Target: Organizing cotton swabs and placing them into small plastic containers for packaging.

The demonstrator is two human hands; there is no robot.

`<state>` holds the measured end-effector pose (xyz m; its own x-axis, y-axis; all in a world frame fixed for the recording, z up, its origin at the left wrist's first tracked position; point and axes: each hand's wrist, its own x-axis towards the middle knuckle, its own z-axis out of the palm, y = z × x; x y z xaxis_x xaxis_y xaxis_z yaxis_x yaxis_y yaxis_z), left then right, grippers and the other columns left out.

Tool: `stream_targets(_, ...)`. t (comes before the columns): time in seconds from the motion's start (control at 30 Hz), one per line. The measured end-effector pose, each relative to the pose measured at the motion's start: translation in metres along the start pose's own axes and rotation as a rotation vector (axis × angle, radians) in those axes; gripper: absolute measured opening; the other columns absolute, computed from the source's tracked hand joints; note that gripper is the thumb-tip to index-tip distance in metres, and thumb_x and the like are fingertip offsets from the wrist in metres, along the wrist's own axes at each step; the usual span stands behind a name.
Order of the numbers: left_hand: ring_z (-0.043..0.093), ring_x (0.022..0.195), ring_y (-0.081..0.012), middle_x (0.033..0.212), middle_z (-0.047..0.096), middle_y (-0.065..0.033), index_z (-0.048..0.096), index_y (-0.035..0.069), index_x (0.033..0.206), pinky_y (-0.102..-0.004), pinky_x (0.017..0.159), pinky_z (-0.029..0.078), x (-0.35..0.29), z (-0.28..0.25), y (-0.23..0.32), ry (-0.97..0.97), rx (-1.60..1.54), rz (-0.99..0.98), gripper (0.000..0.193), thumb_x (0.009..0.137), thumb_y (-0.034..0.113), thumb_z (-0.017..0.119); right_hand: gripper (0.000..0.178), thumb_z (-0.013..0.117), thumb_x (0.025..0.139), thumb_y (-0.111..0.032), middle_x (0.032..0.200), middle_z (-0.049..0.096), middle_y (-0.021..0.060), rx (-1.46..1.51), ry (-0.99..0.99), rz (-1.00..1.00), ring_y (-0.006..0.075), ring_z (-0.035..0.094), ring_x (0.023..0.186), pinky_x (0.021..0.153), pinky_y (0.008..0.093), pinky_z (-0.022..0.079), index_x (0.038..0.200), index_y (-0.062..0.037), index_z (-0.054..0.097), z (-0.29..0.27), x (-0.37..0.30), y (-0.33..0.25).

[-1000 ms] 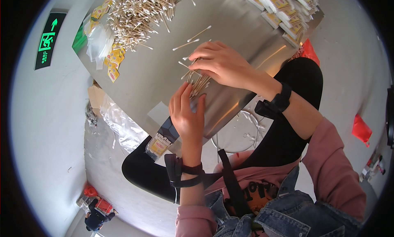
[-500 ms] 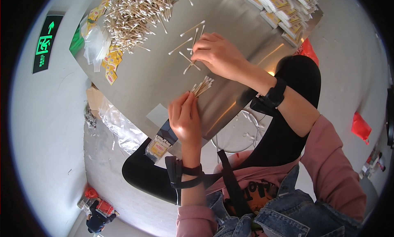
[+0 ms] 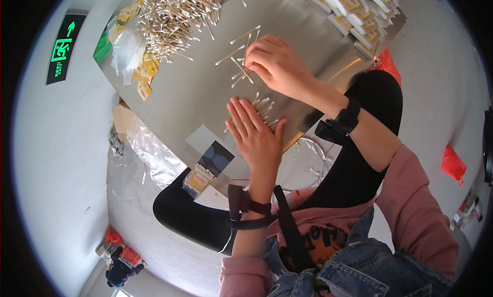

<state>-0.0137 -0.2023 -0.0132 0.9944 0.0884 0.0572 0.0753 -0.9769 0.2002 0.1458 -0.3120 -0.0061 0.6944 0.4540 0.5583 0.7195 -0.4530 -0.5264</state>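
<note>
Flat clear plastic bags, too overlapped to count, lie beside several yellow label cards. Next comes one heap of cotton swabs, far too many to number. One clear packet, filled with swabs and a yellow label, lies by the table's near edge. At least five loose swabs lie mid-table. The left hand, fingers straight and thumb apart, covers part of a swab bunch. The right hand's fingers curl near the loose swabs; whether they grip one I cannot tell. Many filled swab packs are piled far right.
</note>
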Motion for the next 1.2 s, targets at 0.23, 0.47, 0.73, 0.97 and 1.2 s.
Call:
stream_targets(0.23, 0.017, 0.152, -0.0441, 0.161, 0.022, -0.0306, 0.022, -0.011, 0.154, -0.0563, 0.121, 0.017, -0.033, 0.001, 0.008, -0.081, -0.06, 0.066, 0.102, 0.092, 0.064, 0.054, 0.006, 0.073, 0.081, -0.01, 0.086, 0.063, -0.0025, 0.067, -0.291, -0.101, 0.0194, 0.059, 0.094, 0.085, 0.0351, 0.047, 0.084, -0.012, 0.069, -0.01, -0.013, -0.018)
stream_targets(0.47, 0.017, 0.152, -0.0441, 0.161, 0.021, -0.0321, 0.021, -0.012, 0.154, -0.0561, 0.121, 0.017, -0.03, 0.003, 0.007, -0.012, -0.089, 0.007, 0.105, 0.091, 0.065, 0.055, 0.003, 0.072, 0.082, -0.011, 0.085, 0.063, -0.0008, 0.096, -0.509, -0.087, 0.0196, 0.059, 0.096, 0.088, 0.0347, 0.046, 0.085, -0.0106, 0.072, -0.007, -0.029, -0.038)
stream_targets(0.73, 0.024, 0.151, -0.0416, 0.158, 0.029, -0.0314, 0.027, -0.012, 0.151, -0.0552, 0.121, 0.021, 0.017, 0.003, -0.006, 0.132, 0.059, -0.058, 0.102, 0.092, 0.067, 0.052, 0.021, 0.063, 0.092, -0.003, 0.104, 0.069, 0.0058, 0.194, -0.209, 0.301, 0.0254, 0.065, 0.094, 0.085, 0.0365, 0.05, 0.112, -0.005, 0.068, -0.026, -0.031, -0.029)
stream_targets(0.97, 0.03, 0.149, -0.0382, 0.159, 0.034, -0.0229, 0.028, -0.004, 0.155, -0.0547, 0.122, 0.018, -0.005, -0.013, -0.017, 0.065, -0.15, -0.068, 0.08, 0.097, 0.042, 0.059, 0.039, 0.056, 0.091, 0.009, 0.121, 0.066, 0.0078, 0.463, -0.056, 0.504, 0.0216, 0.06, 0.116, 0.096, 0.0348, 0.049, 0.125, -0.007, 0.064, -0.009, -0.057, -0.058)
stream_targets(1.2, 0.033, 0.149, -0.0343, 0.159, 0.035, -0.0214, 0.025, -0.003, 0.156, -0.0482, 0.122, 0.019, -0.024, -0.029, -0.05, 0.342, -0.762, -0.143, 0.068, 0.094, -0.002, 0.052, 0.036, 0.064, 0.081, 0.008, 0.113, 0.067, 0.0055, 0.116, -0.155, 0.117, 0.0281, 0.06, 0.108, 0.093, 0.0407, 0.05, 0.113, -0.0072, 0.068, -0.006, -0.039, -0.044)
